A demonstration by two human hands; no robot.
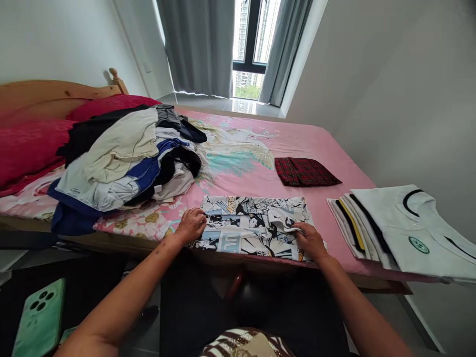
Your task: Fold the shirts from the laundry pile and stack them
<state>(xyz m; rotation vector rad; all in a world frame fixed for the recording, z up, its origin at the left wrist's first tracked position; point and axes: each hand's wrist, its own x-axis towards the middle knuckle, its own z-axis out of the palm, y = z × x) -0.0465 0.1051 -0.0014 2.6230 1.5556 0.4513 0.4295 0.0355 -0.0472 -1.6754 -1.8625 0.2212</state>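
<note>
A garment [245,223] with a black, white and blue comic print lies flat and folded into a rough rectangle at the bed's front edge. My left hand [191,225] is at its left edge, with curled fingers closed on the cloth. At the right side, my right hand [311,242] pinches a raised fold of the same garment between thumb and fingers. Whether it is a shirt or some other piece of clothing I cannot tell. Beyond it on the sheet lies a folded red tartan cloth [305,172].
A heap of loose clothes [122,153] lies to the left, before red pillows [33,144]. On the right are a stack of folded clothes [353,225] and a white shirt [416,233] with a green badge. A green phone [40,317] is at lower left. Pink sheet [316,139] covers the bed.
</note>
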